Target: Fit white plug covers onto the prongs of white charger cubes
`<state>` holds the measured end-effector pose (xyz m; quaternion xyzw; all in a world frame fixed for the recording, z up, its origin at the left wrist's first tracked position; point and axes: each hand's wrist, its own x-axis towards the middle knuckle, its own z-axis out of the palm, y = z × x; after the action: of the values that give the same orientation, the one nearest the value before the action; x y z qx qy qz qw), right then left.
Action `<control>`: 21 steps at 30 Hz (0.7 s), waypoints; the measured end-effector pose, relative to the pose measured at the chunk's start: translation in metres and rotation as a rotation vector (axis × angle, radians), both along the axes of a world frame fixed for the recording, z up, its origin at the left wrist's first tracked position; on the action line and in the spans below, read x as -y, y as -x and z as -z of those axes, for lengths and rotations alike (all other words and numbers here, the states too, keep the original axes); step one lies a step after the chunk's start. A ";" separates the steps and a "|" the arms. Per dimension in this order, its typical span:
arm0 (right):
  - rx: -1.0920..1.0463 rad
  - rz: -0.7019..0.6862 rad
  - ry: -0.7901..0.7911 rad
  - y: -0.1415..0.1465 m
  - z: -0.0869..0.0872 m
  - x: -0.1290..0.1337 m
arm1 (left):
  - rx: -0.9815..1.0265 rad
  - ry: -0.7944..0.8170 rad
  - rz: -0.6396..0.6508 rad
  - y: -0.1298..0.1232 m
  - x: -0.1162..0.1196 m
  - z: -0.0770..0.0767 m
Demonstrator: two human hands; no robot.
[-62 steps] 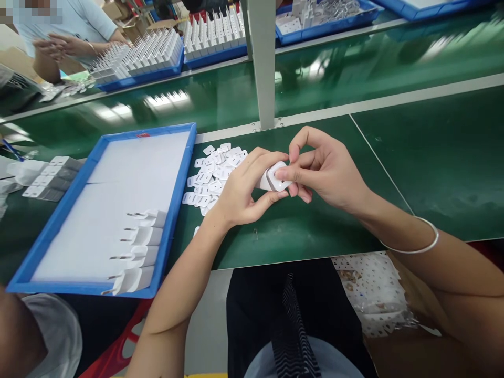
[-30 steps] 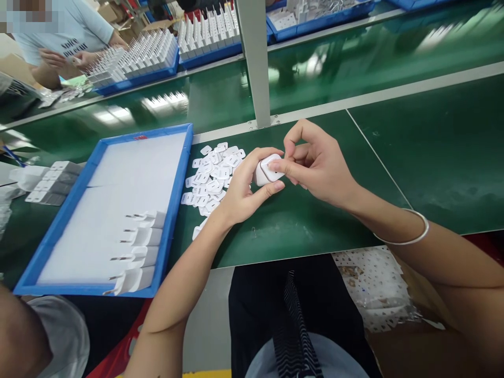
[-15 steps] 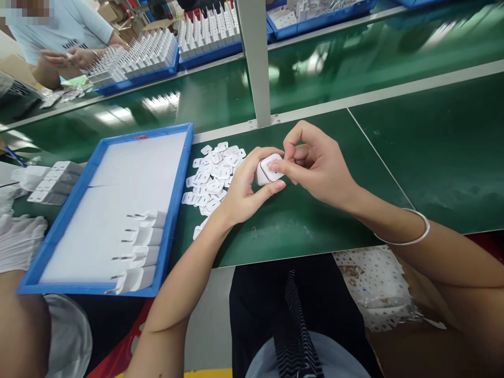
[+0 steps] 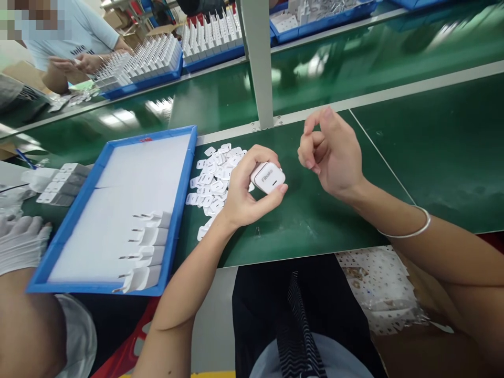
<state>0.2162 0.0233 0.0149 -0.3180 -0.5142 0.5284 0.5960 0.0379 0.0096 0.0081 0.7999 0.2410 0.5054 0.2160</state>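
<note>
Holding the white adapter (image 4: 268, 177), the left grip (image 4: 280, 174) curls round its sides.

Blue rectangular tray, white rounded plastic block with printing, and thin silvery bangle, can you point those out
Blue rectangular tray (image 4: 86, 288): head view, on its near rim.
White rounded plastic block with printing (image 4: 270, 178): head view, on the printed face.
Thin silvery bangle (image 4: 429, 219): head view, on the right end of its loop.
</note>
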 end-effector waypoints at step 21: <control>-0.017 0.125 0.019 0.011 0.031 -0.018 | -0.005 0.201 0.048 -0.002 0.009 0.005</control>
<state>0.2048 0.0410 -0.0157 -0.3507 -0.4832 0.4978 0.6290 0.0403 0.0006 0.0031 0.7809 0.2718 0.4714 0.3067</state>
